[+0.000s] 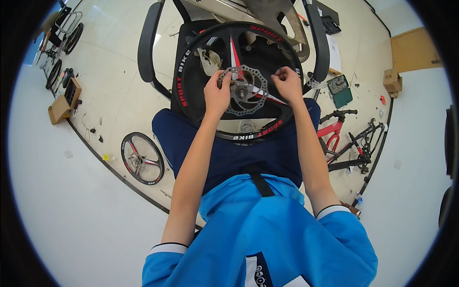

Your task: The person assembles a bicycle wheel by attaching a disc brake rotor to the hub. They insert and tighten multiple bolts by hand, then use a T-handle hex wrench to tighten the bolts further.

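A black three-spoke bicycle wheel (183, 85) with red and white accents lies flat on the chair seat and over my thighs. A silver brake disc (258, 78), pierced with holes, sits around the hub axle (242, 93) at the wheel's middle. My left hand (218, 96) is closed at the disc's left edge, thumb and fingers against it. To the right of the disc, apart from it, my right hand (289, 86) hovers over the wheel with fingertips pinched together. Whatever they may hold is too small to make out. A whitish crumpled glove or cloth (209, 62) shows between the spokes.
Black armrests (149, 44) flank the wheel, and grey frame parts (287, 19) lie beyond it. A second wheel (142, 158) is on the floor at left. At right are a red-and-black bicycle frame (337, 134), a green case (341, 91) and cardboard boxes (392, 81).
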